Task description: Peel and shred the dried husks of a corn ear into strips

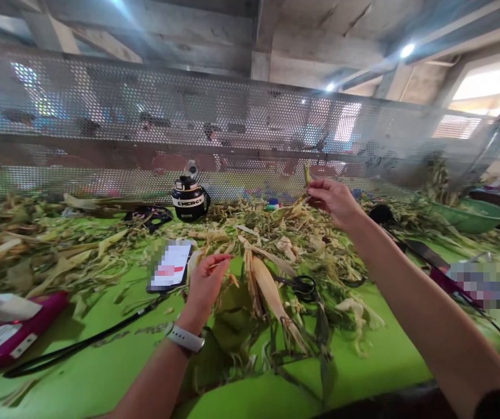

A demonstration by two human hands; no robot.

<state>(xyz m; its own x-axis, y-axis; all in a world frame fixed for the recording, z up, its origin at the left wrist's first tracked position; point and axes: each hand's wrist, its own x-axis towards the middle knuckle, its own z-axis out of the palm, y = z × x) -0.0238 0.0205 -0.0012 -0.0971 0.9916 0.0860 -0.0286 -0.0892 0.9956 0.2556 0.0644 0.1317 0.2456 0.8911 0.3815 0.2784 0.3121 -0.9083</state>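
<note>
My right hand (335, 201) is raised over the far side of the table, fingers pinched around a short green piece of corn husk (306, 173) that points upward. Lower and to the left, my left hand (206, 282) hovers over the green table with its fingertips drawn together; whatever they hold, if anything, is too small to make out. Just right of it lies a pale bundle of corn husk (267, 282), shaped like an ear, its frayed end toward me. Black-handled scissors (303, 286) rest among the scraps beside the bundle.
Loose husk strips (102, 250) cover much of the green tabletop (114, 349). A smartphone (174, 265), a black bottle (189, 201) and a magenta box (18, 334) with tissue stand left. A perforated metal screen (232, 128) closes the back. A green basin (472, 215) sits far right.
</note>
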